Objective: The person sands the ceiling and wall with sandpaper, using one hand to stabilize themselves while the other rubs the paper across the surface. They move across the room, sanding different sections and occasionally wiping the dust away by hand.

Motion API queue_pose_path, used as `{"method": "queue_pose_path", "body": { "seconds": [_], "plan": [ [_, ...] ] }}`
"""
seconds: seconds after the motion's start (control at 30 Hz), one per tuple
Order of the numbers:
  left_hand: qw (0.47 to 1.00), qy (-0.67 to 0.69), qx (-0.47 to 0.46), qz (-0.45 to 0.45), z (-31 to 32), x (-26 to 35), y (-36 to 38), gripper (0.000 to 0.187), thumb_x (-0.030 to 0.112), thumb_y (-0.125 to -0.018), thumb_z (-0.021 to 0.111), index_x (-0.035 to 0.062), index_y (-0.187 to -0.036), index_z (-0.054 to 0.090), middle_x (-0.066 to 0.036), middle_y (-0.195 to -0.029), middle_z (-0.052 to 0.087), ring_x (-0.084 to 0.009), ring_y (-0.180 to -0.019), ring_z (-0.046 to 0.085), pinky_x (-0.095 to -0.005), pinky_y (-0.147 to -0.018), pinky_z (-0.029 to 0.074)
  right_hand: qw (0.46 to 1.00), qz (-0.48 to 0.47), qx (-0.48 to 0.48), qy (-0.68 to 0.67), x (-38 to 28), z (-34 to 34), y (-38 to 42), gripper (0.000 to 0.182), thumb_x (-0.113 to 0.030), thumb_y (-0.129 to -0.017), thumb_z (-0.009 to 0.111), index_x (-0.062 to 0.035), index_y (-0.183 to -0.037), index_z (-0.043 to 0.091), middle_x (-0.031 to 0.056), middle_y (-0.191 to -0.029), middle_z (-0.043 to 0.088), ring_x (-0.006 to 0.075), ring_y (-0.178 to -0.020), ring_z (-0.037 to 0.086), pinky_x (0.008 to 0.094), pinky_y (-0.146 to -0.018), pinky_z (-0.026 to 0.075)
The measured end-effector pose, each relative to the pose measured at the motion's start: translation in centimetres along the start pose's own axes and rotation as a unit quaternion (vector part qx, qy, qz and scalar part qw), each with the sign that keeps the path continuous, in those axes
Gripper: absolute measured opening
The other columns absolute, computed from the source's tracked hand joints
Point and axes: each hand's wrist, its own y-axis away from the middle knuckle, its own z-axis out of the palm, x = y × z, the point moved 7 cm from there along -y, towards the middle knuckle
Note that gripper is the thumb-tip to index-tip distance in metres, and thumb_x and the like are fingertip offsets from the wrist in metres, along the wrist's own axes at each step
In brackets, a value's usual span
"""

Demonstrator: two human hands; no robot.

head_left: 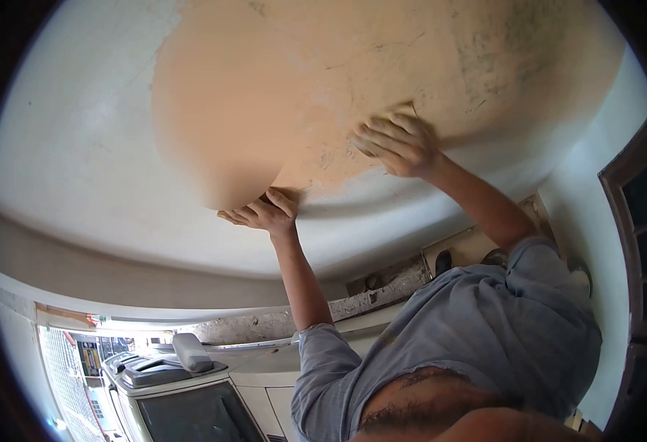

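A pale curved wall (88,147) carries a wide peach-tan patch (338,66) with dark scuffs on its right. My right hand (397,144) presses against the patch's lower part, its fingers bent together and pointing left. Under its upper edge shows the corner of a thin tan piece like sandpaper (409,109); most of it is hidden by the hand. Lower and to the left, my left hand (264,214) rests against the wall at the patch's bottom edge, fingers stretched left and thumb apart. A smooth blurred area covers the wall just above it. Pale dust coats the fingers of both hands.
A vehicle (250,398) with a dark window stands at the lower left, beside a mesh-covered opening (65,368). A rough ledge (250,328) runs below the wall. Dark shoes (443,261) show past the grey shirt. A brown-framed window (633,214) is at the right.
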Motion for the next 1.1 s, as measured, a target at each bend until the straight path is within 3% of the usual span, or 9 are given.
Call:
{"method": "queue_pose_path", "body": {
  "seconds": [0.23,0.37,0.43,0.6,0.9,0.93,0.97,1.03,1.1],
  "plan": [
    [1.0,0.001,-0.002,0.011,0.2,0.0,-0.1,0.063,0.038,-0.097,0.035,-0.0056,-0.144,0.032,-0.024,-0.152,0.025,-0.0405,-0.143,0.018,-0.0532,-0.115,0.009,0.998,-0.038,0.051,0.015,3.8,-1.0,-17.4,0.033,-0.012,-0.085,0.06,-0.015,-0.118,0.064,-0.0038,-0.123,0.064,0.0122,-0.115,0.058,0.0353,-0.097,0.046],
    [1.0,0.007,0.0,0.005,0.2,-0.1,0.0,0.063,0.037,-0.097,0.035,-0.006,-0.143,0.033,-0.024,-0.152,0.026,-0.0406,-0.143,0.019,-0.0531,-0.115,0.009,0.977,-0.019,0.213,0.002,5.6,-2.4,-26.1,0.031,-0.014,-0.094,0.05,0.0018,-0.118,0.061,0.0143,-0.125,0.061,0.0261,-0.123,0.053,0.0399,-0.109,0.035],
    [1.0,0.006,0.0,0.007,0.3,-0.1,0.0,0.063,0.036,-0.097,0.036,-0.0063,-0.143,0.033,-0.025,-0.151,0.027,-0.0404,-0.143,0.018,-0.0527,-0.115,0.008,0.99,0.051,0.095,-0.087,3.8,-0.5,-20.9,0.035,-0.009,-0.083,0.059,-0.0121,-0.117,0.063,0.0014,-0.13,0.06,0.0151,-0.121,0.054,0.0389,-0.103,0.041],
    [1.0,0.008,-0.001,0.0,0.1,-0.2,0.1,0.063,0.036,-0.097,0.037,-0.0063,-0.143,0.034,-0.025,-0.151,0.027,-0.0399,-0.143,0.018,-0.052,-0.116,0.007,0.999,0.01,-0.028,-0.038,-3.6,2.2,0.3,0.024,-0.016,-0.086,0.061,-0.0175,-0.107,0.071,-0.0052,-0.122,0.065,0.0125,-0.116,0.058,0.0342,-0.1,0.045],
    [1.0,0.019,0.013,0.015,0.4,-0.4,0.0,0.063,0.038,-0.096,0.038,-0.0054,-0.142,0.035,-0.026,-0.15,0.03,-0.04,-0.142,0.02,-0.0515,-0.116,0.006,0.988,0.05,0.036,-0.139,3.7,0.3,-23.5,0.039,-0.01,-0.081,0.06,-0.0147,-0.119,0.063,-0.0024,-0.133,0.057,0.0142,-0.121,0.053,0.0384,-0.101,0.044],
    [0.999,0.027,0.024,0.023,0.2,-0.3,0.0,0.063,0.038,-0.096,0.038,-0.005,-0.142,0.036,-0.026,-0.149,0.031,-0.0401,-0.142,0.02,-0.0515,-0.116,0.006,0.992,0.017,0.093,-0.083,3.4,-0.7,-25.5,0.033,-0.013,-0.088,0.054,-0.0064,-0.119,0.062,0.0056,-0.129,0.059,0.0201,-0.122,0.053,0.0397,-0.105,0.039],
    [0.999,0.023,0.025,0.023,0.1,-0.3,0.0,0.062,0.037,-0.096,0.04,-0.0049,-0.141,0.038,-0.026,-0.148,0.032,-0.0402,-0.142,0.021,-0.0513,-0.116,0.006,0.989,-0.013,0.147,-0.029,2.7,-1.3,-26.2,0.032,-0.015,-0.096,0.049,0.0019,-0.12,0.06,0.0135,-0.126,0.061,0.026,-0.123,0.052,0.041,-0.11,0.034],
    [1.0,0.019,0.021,0.012,0.0,-0.3,0.1,0.062,0.037,-0.096,0.04,-0.0049,-0.141,0.038,-0.026,-0.148,0.032,-0.0401,-0.142,0.021,-0.0513,-0.116,0.006,0.999,0.005,0.036,0.027,0.4,1.1,-21.3,0.041,-0.011,-0.081,0.059,-0.0142,-0.121,0.061,-0.0013,-0.133,0.057,0.0157,-0.123,0.052,0.0382,-0.105,0.04],
    [0.999,0.028,0.021,0.005,0.2,-0.4,0.1,0.06,0.037,-0.096,0.039,-0.0047,-0.14,0.04,-0.026,-0.148,0.033,-0.0396,-0.142,0.022,-0.0521,-0.116,0.006,1.0,-0.019,-0.004,-0.022,-3.3,2.6,-12.5,0.035,-0.013,-0.084,0.06,-0.0154,-0.118,0.064,-0.0017,-0.129,0.06,0.0142,-0.121,0.053,0.0367,-0.104,0.04]
  ]
}}
